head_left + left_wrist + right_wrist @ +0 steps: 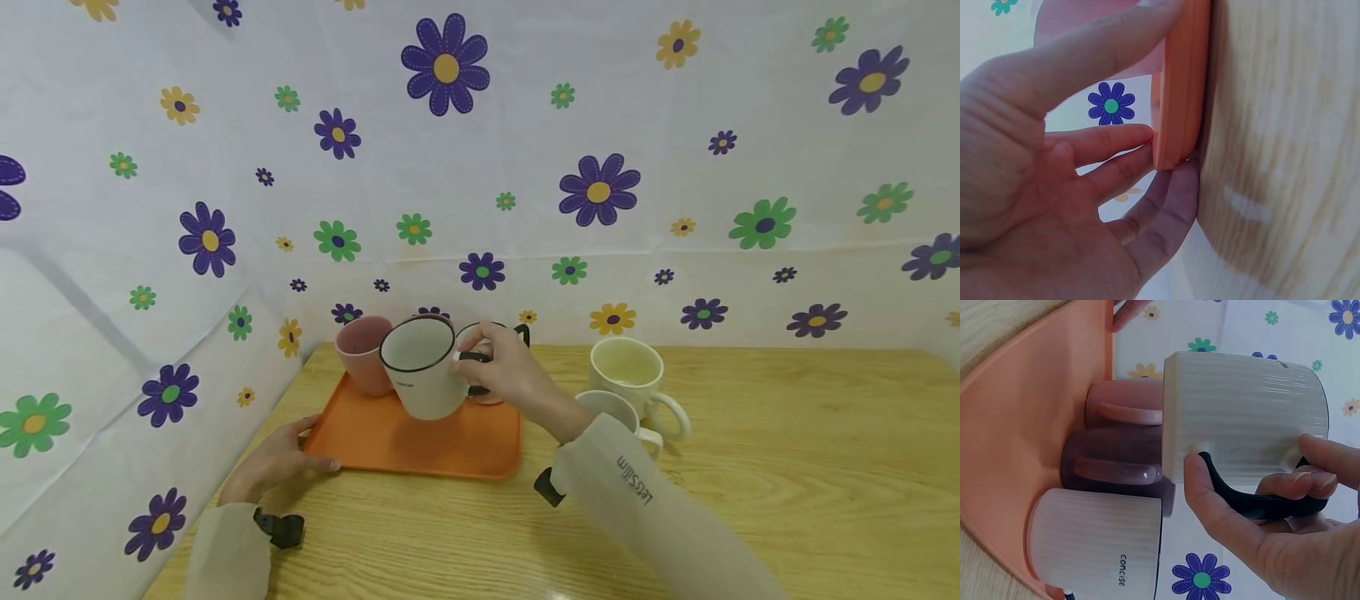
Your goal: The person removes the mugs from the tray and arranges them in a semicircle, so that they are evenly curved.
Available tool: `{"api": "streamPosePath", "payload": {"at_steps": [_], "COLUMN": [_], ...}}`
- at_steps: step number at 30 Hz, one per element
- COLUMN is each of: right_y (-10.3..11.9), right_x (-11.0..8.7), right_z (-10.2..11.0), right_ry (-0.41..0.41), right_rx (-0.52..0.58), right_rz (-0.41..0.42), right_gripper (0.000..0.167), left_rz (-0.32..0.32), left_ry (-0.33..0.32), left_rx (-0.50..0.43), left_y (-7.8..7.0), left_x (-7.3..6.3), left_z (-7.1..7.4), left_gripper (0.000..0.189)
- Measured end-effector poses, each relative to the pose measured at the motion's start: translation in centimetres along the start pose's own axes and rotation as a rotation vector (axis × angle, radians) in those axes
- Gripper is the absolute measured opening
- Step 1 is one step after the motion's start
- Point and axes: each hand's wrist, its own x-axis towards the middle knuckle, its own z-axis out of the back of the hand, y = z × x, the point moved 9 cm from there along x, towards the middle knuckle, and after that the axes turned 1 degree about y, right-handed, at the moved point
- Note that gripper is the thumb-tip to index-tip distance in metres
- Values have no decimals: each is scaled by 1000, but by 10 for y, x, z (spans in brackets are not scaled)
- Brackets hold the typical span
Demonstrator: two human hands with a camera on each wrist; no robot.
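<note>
Flowered backdrop [675,125] behind raised white mug [1241,412], handle [1250,505] within right fingers [1333,459].

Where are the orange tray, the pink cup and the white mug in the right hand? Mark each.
Orange tray [408,442]: head view, bare floor near its front edge.
Pink cup [365,372]: head view, outer wall below the rim.
Held white mug [1241,419]: right wrist view, ribbed side wall.

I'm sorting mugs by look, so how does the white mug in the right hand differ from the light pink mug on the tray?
The white mug has a black rim; the pink mug's rim is pink. The white mug's handle is black; the pink mug's is pink. The white mug is held up by the right fingers; the pink mug stands on the orange tray. Both have a handle.
</note>
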Motion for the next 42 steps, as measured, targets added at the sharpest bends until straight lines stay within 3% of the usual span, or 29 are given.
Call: {"api": "streamPosePath", "payload": {"at_steps": [42], "right_y": [3], "right_x": [4], "right_z": [94], "right_ry": [-134], "right_rx": [-48], "right_rz": [-11], "right_gripper": [21], "left_rz": [14], "left_ry": [-4], "left_rx": [6], "left_y": [3], "left_x": [0], "left_z": [0], "left_gripper": [99]}}
